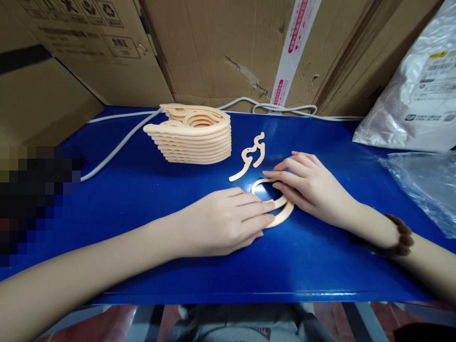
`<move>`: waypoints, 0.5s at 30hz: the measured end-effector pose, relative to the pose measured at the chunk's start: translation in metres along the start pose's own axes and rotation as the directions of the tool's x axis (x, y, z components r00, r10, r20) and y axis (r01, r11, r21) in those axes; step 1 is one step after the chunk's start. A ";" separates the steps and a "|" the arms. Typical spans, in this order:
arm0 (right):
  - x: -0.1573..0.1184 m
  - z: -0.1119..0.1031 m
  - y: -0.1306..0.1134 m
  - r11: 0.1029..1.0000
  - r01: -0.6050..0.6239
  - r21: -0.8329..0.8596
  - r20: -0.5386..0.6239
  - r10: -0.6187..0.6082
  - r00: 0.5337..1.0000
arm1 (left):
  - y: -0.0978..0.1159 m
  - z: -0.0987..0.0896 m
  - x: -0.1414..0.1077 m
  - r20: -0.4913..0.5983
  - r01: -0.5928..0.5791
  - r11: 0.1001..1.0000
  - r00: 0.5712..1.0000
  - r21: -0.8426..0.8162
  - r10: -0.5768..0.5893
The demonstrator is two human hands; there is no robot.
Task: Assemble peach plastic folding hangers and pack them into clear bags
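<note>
A flat, pale-beige piece of curved bands (283, 216) lies low over the blue tabletop between my hands, and I cannot tell its kind. My left hand (224, 222) grips its near left side, fingers close together on top and thumb tip lower down. From the right, my right hand (309, 185) holds the far right part with bent fingertips. Fingers cover much of the piece. Just beyond my hands lies a thin, wavy beige piece (246, 164) with curled arms. Farther left stands a neat stack of matching beige curved pieces (203, 137).
A grey-white cable (123, 152) runs along the back of the blue table (142, 270) and down its left side. Cardboard boxes (221, 47) wall off the back. Clear plastic packaging (409, 104) with a label sits at right. A dark, pixelated patch covers the left edge.
</note>
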State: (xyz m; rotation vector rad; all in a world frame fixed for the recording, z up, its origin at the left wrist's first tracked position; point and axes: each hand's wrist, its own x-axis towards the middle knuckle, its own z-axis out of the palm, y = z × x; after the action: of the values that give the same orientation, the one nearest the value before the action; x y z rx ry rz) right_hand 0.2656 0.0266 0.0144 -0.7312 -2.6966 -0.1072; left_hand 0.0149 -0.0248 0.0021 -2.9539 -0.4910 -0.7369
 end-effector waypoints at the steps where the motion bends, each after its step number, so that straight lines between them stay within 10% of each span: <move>1: 0.000 -0.001 0.001 1.000 0.006 -0.028 0.002 -0.006 1.000 | 0.002 0.000 0.000 -0.005 -0.019 1.000 1.000 -0.004 0.019; 15: 0.004 -0.022 0.011 0.989 -0.106 -0.107 -0.027 0.104 0.994 | 0.006 -0.002 0.002 -0.004 0.019 1.000 1.000 0.022 -0.019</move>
State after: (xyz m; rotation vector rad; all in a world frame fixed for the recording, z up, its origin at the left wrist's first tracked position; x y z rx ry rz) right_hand 0.2748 0.0345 0.0359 -0.8977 -2.6428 -0.2354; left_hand 0.0172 -0.0298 0.0046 -2.9305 -0.5238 -0.7340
